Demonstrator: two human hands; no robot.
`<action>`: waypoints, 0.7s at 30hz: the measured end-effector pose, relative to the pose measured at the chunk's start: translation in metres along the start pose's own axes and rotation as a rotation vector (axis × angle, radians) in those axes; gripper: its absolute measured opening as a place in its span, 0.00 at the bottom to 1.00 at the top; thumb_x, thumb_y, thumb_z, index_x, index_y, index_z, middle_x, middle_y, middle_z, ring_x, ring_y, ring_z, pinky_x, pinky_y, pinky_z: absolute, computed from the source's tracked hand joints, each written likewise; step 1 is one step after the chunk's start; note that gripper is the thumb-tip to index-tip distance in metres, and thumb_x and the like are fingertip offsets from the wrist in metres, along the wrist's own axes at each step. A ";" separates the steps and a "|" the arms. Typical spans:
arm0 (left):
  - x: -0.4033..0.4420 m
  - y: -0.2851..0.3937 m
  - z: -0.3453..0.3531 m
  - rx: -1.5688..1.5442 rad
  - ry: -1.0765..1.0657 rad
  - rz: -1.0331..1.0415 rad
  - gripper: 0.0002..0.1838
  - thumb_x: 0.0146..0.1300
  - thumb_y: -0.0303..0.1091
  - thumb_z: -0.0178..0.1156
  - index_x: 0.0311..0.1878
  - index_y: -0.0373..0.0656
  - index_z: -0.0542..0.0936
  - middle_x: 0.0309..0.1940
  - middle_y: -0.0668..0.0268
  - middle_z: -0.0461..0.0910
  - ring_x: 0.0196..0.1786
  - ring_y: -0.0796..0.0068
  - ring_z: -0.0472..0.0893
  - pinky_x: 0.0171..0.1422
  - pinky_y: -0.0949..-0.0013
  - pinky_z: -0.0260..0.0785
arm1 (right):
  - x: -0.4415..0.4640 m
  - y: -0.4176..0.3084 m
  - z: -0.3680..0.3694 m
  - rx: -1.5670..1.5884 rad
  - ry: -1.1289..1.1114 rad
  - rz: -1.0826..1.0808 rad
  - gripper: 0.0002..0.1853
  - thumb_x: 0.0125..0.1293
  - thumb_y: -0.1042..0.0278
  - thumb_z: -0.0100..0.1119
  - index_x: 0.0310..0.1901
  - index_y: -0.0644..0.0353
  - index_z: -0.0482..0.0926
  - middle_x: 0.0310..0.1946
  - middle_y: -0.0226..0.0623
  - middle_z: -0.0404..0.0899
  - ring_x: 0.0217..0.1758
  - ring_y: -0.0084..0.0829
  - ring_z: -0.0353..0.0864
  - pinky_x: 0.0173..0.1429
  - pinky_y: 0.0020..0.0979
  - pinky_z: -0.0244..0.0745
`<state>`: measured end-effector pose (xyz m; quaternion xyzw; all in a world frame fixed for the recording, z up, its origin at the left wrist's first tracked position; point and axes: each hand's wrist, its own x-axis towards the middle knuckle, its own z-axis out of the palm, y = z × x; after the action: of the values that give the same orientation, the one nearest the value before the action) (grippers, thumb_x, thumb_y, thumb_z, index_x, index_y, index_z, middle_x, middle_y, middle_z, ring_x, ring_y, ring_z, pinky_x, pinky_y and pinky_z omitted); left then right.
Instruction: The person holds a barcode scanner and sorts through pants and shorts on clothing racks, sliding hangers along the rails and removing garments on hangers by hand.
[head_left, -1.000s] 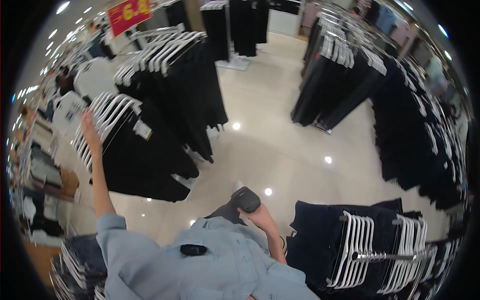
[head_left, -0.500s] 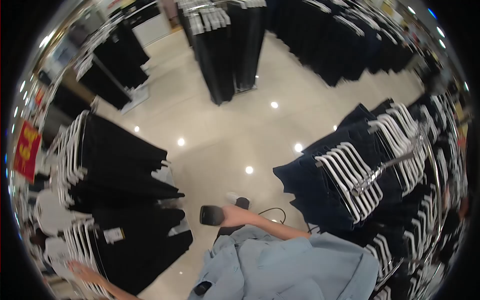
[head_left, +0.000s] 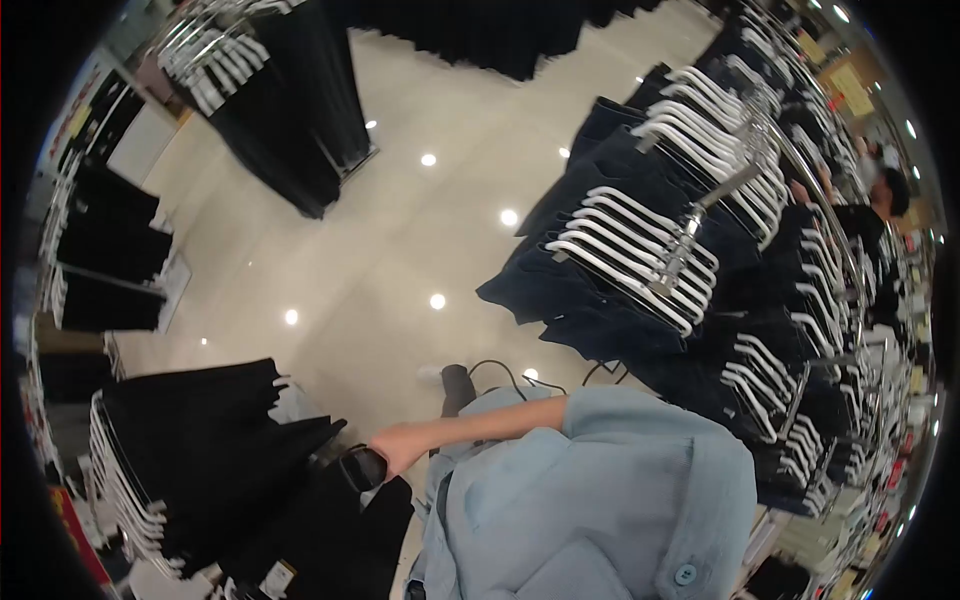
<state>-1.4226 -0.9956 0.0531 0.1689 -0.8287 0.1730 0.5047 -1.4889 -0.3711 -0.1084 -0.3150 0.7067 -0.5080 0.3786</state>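
My right hand (head_left: 402,447), reaching left across my body, is closed around a black handheld device (head_left: 361,467) with a blunt, rounded front. Its exact kind is unclear. The device is close to black trousers (head_left: 320,525) hanging at the lower left; I cannot tell whether it touches them. White hangers (head_left: 125,490) carry these garments, and a paper tag (head_left: 277,578) shows on one. A light blue shirt sleeve (head_left: 610,405) covers my upper right arm. My left hand is out of view.
To my right, dark trousers (head_left: 590,290) hang from white hangers on a metal rail (head_left: 690,235). A black cord (head_left: 500,365) loops above the pale tiled floor (head_left: 400,235). More racks of black garments (head_left: 290,130) stand farther off. A person (head_left: 880,205) is at the far right.
My view has turned right. My right hand has carried the black device left and down to the black trousers. My left hand, earlier by the hangers at lower left, has left the view.
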 end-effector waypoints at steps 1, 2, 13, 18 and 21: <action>-0.009 -0.017 -0.023 0.062 0.007 0.004 0.18 0.79 0.39 0.59 0.63 0.38 0.82 0.58 0.54 0.86 0.57 0.58 0.86 0.61 0.61 0.78 | 0.000 -0.007 0.001 -0.006 -0.039 -0.013 0.19 0.50 0.58 0.76 0.37 0.63 0.83 0.30 0.51 0.84 0.38 0.55 0.86 0.43 0.48 0.78; -0.020 -0.035 -0.051 0.133 0.015 0.003 0.18 0.79 0.39 0.59 0.63 0.38 0.82 0.58 0.54 0.86 0.57 0.58 0.86 0.61 0.61 0.78 | -0.002 -0.013 -0.002 -0.005 -0.041 0.004 0.19 0.51 0.58 0.76 0.37 0.64 0.82 0.29 0.51 0.84 0.37 0.55 0.85 0.42 0.48 0.78; -0.095 -0.052 -0.269 0.216 0.253 -0.415 0.14 0.76 0.40 0.64 0.52 0.39 0.88 0.52 0.56 0.89 0.53 0.58 0.88 0.61 0.58 0.78 | -0.011 -0.040 0.044 -0.036 -0.264 0.092 0.21 0.59 0.60 0.75 0.47 0.68 0.83 0.34 0.48 0.87 0.37 0.41 0.86 0.47 0.39 0.79; -0.074 -0.017 -0.278 0.188 0.241 -0.448 0.10 0.74 0.36 0.66 0.49 0.39 0.87 0.53 0.55 0.88 0.58 0.58 0.87 0.62 0.60 0.77 | -0.028 -0.035 0.079 0.125 -0.080 -0.010 0.18 0.62 0.61 0.76 0.45 0.67 0.84 0.33 0.43 0.87 0.38 0.27 0.84 0.47 0.36 0.80; -0.076 -0.017 -0.277 0.013 0.220 -0.513 0.08 0.73 0.35 0.67 0.47 0.41 0.87 0.51 0.56 0.89 0.56 0.59 0.88 0.60 0.61 0.77 | -0.045 -0.054 0.083 0.081 -0.109 0.088 0.18 0.61 0.63 0.74 0.46 0.67 0.84 0.32 0.42 0.87 0.37 0.26 0.83 0.47 0.35 0.80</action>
<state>-1.1667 -0.8759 0.1062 0.3569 -0.6980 0.0621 0.6177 -1.3911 -0.3893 -0.0635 -0.2949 0.6771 -0.5013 0.4509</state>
